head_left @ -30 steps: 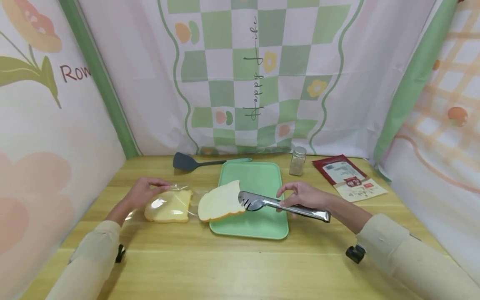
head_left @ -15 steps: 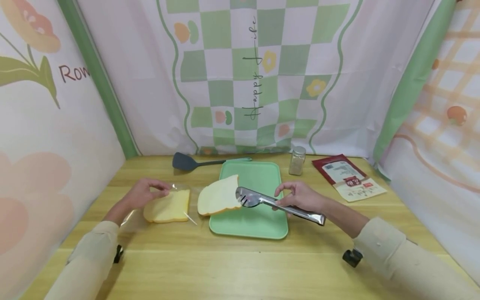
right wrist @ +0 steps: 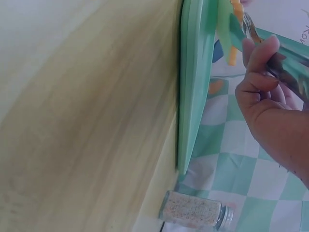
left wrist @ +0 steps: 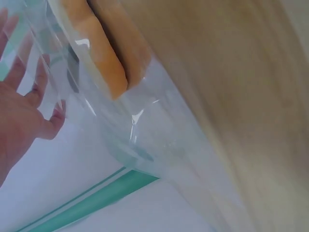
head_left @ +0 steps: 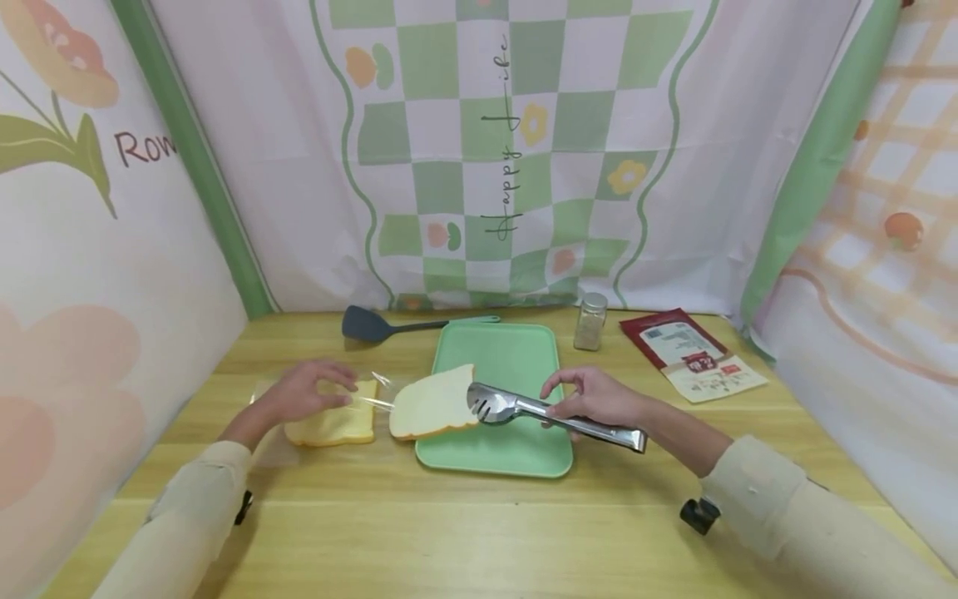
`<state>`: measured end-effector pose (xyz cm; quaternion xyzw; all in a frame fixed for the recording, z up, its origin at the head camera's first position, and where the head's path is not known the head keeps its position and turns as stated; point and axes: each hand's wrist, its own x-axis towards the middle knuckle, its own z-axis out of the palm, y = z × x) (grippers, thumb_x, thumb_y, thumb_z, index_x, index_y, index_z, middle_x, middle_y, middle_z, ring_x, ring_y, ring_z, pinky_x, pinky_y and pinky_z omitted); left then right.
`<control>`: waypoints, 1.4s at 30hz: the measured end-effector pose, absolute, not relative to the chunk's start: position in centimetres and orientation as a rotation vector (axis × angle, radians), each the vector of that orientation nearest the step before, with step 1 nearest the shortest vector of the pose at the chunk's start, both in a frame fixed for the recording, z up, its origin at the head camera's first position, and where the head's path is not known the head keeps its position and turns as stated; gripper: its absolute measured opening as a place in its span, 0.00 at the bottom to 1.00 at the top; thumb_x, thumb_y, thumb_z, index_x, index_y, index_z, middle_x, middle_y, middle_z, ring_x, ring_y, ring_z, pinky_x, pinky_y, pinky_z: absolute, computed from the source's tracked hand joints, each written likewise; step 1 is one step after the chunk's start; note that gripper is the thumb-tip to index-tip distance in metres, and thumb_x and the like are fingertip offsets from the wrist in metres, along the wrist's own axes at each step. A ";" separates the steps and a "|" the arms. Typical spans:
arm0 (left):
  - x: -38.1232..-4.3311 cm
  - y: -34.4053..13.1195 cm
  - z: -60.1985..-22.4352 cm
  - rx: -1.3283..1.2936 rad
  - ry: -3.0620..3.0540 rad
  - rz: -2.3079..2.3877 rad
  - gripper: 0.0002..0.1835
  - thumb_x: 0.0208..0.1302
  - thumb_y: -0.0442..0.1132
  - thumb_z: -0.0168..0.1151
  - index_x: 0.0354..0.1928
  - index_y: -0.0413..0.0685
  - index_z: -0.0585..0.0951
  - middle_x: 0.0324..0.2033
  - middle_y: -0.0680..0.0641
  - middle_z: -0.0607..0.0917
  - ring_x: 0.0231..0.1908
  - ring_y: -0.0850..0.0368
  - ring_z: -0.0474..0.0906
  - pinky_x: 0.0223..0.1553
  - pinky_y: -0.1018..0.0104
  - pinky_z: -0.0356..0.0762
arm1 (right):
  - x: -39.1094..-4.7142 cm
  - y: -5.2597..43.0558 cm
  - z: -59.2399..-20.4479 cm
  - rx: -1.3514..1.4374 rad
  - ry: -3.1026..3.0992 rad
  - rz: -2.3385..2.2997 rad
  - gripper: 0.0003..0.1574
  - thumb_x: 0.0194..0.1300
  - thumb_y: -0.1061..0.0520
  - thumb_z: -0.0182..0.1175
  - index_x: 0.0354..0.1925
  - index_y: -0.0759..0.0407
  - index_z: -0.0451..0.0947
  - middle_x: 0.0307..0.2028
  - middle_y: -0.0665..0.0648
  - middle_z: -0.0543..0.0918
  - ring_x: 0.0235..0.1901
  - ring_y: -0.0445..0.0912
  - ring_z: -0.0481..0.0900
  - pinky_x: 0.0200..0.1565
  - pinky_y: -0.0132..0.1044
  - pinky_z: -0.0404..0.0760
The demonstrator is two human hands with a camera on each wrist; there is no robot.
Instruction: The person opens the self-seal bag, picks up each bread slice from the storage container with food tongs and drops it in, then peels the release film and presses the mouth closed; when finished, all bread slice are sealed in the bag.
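Note:
With its fingers spread, my left hand is over a clear plastic bag around yellow-white bread on the table. The left wrist view shows that hand's open palm behind the clear film, beside the orange-brown crust. My right hand grips metal tongs by the handle, thumb and fingers around it. Their slotted end overlaps the right edge of a white bread slice, which is held tilted over the left side of the green tray. Film stretches between bag and slice.
A dark spatula with a green handle end lies behind the tray. A glass jar of grainy contents stands at the back, right of the tray. Right of it lies a red and cream packet. A fabric curtain hangs behind the table.
My left hand has moved right over the bag, and its fingers have spread from their hold on the film. The tongs and slice rose slightly, then came down again.

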<state>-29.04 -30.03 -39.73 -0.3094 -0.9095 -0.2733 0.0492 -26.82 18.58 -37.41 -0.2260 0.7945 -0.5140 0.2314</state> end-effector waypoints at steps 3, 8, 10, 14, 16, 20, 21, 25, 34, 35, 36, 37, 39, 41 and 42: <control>-29.0 -29.9 -39.7 -0.971 -2.764 -0.823 0.05 0.61 0.38 0.69 0.38 0.47 0.89 0.51 0.40 0.85 0.54 0.35 0.77 0.59 0.34 0.67 | -27.0 18.4 -37.3 -0.626 2.219 -1.361 0.19 0.65 0.60 0.65 0.52 0.67 0.75 0.36 0.67 0.88 0.19 0.46 0.82 0.23 0.35 0.82; -29.0 -29.9 -39.6 -0.938 -2.767 -0.907 0.05 0.61 0.35 0.69 0.38 0.44 0.89 0.51 0.40 0.85 0.56 0.34 0.77 0.60 0.34 0.66 | -27.8 18.1 -37.5 -0.602 2.240 -1.297 0.21 0.65 0.57 0.66 0.52 0.66 0.76 0.35 0.65 0.88 0.21 0.48 0.83 0.24 0.39 0.83; -29.0 -30.0 -39.7 -0.915 -2.773 -0.939 0.06 0.61 0.35 0.69 0.39 0.42 0.88 0.51 0.40 0.85 0.56 0.35 0.76 0.60 0.34 0.66 | -28.3 18.0 -37.7 -0.603 2.232 -1.285 0.22 0.65 0.55 0.66 0.53 0.65 0.76 0.35 0.64 0.88 0.20 0.48 0.83 0.24 0.38 0.83; -29.1 -30.1 -39.8 -0.874 -2.779 -1.009 0.06 0.62 0.35 0.69 0.40 0.42 0.88 0.53 0.40 0.84 0.58 0.35 0.75 0.62 0.34 0.64 | -29.3 17.7 -38.0 -0.604 2.164 -1.292 0.25 0.68 0.53 0.63 0.56 0.67 0.73 0.38 0.67 0.88 0.24 0.48 0.83 0.28 0.38 0.83; -29.2 -30.2 -39.9 -0.855 -2.772 -1.053 0.06 0.63 0.35 0.68 0.40 0.42 0.87 0.53 0.39 0.84 0.58 0.35 0.75 0.62 0.33 0.63 | -29.8 17.5 -38.1 -0.601 2.126 -1.294 0.26 0.69 0.53 0.62 0.58 0.68 0.72 0.40 0.68 0.87 0.25 0.47 0.84 0.29 0.37 0.83; -29.1 -30.3 -39.8 -0.827 -2.759 -1.123 0.05 0.63 0.34 0.68 0.40 0.42 0.86 0.54 0.38 0.83 0.59 0.34 0.74 0.63 0.31 0.59 | -30.5 17.1 -38.4 -0.573 2.079 -1.290 0.26 0.69 0.54 0.62 0.59 0.67 0.72 0.41 0.68 0.87 0.24 0.45 0.83 0.29 0.36 0.82; -29.1 -30.3 -39.8 -0.820 -2.757 -1.128 0.05 0.63 0.34 0.68 0.40 0.42 0.86 0.54 0.38 0.83 0.59 0.33 0.74 0.63 0.31 0.59 | -30.7 17.0 -38.5 -0.572 2.073 -1.290 0.25 0.69 0.55 0.62 0.59 0.67 0.72 0.41 0.68 0.87 0.24 0.45 0.82 0.28 0.35 0.82; -29.0 -30.2 -39.5 -0.812 -2.756 -1.121 0.06 0.63 0.34 0.68 0.40 0.40 0.85 0.53 0.38 0.84 0.59 0.33 0.74 0.63 0.31 0.59 | -30.8 16.8 -38.7 -0.583 2.042 -1.321 0.26 0.66 0.57 0.64 0.58 0.69 0.71 0.41 0.68 0.87 0.22 0.42 0.81 0.27 0.34 0.82; -28.9 -30.1 -39.2 -0.760 -2.748 -1.157 0.06 0.64 0.33 0.66 0.41 0.39 0.84 0.53 0.39 0.84 0.59 0.34 0.74 0.59 0.28 0.62 | -30.3 17.6 -37.4 -0.678 2.048 -1.330 0.30 0.66 0.59 0.64 0.59 0.73 0.67 0.39 0.66 0.88 0.17 0.40 0.78 0.22 0.30 0.79; -28.9 -30.2 -39.1 -0.748 -2.749 -1.170 0.06 0.64 0.34 0.66 0.41 0.39 0.84 0.53 0.39 0.84 0.59 0.34 0.74 0.58 0.28 0.63 | -30.3 17.7 -37.2 -0.690 2.045 -1.327 0.29 0.66 0.59 0.64 0.58 0.73 0.67 0.39 0.66 0.88 0.16 0.40 0.78 0.22 0.30 0.79; -28.9 -30.2 -39.1 -0.736 -2.748 -1.182 0.06 0.64 0.35 0.66 0.41 0.39 0.84 0.53 0.40 0.84 0.59 0.34 0.74 0.57 0.27 0.64 | -30.3 17.7 -37.2 -0.701 2.046 -1.324 0.28 0.66 0.59 0.64 0.57 0.73 0.68 0.39 0.66 0.88 0.16 0.40 0.79 0.22 0.30 0.79; -28.9 -30.3 -39.1 -0.728 -2.746 -1.193 0.06 0.65 0.35 0.66 0.41 0.40 0.84 0.53 0.40 0.84 0.59 0.34 0.74 0.56 0.27 0.64 | -30.2 17.7 -37.1 -0.708 2.046 -1.324 0.27 0.65 0.59 0.65 0.57 0.72 0.69 0.38 0.66 0.88 0.16 0.41 0.79 0.21 0.30 0.79; -28.9 -30.4 -39.2 -0.720 -2.738 -1.209 0.06 0.65 0.34 0.66 0.41 0.39 0.84 0.53 0.40 0.84 0.58 0.35 0.75 0.56 0.27 0.65 | -30.2 17.5 -37.0 -0.723 2.054 -1.314 0.24 0.65 0.59 0.65 0.55 0.69 0.71 0.38 0.66 0.88 0.16 0.42 0.79 0.22 0.30 0.79; -29.0 -30.5 -39.3 -0.709 -2.735 -1.215 0.06 0.65 0.33 0.66 0.42 0.38 0.84 0.53 0.40 0.84 0.57 0.36 0.76 0.56 0.28 0.65 | -30.2 17.2 -36.9 -0.748 2.048 -1.304 0.22 0.65 0.59 0.65 0.53 0.67 0.73 0.38 0.66 0.88 0.16 0.42 0.79 0.22 0.31 0.80; -29.0 -30.5 -39.4 -0.703 -2.734 -1.215 0.06 0.65 0.33 0.66 0.42 0.38 0.84 0.53 0.41 0.84 0.56 0.37 0.77 0.56 0.29 0.66 | -30.2 17.1 -36.8 -0.763 2.044 -1.299 0.20 0.65 0.60 0.65 0.52 0.66 0.73 0.38 0.66 0.88 0.17 0.42 0.79 0.22 0.31 0.80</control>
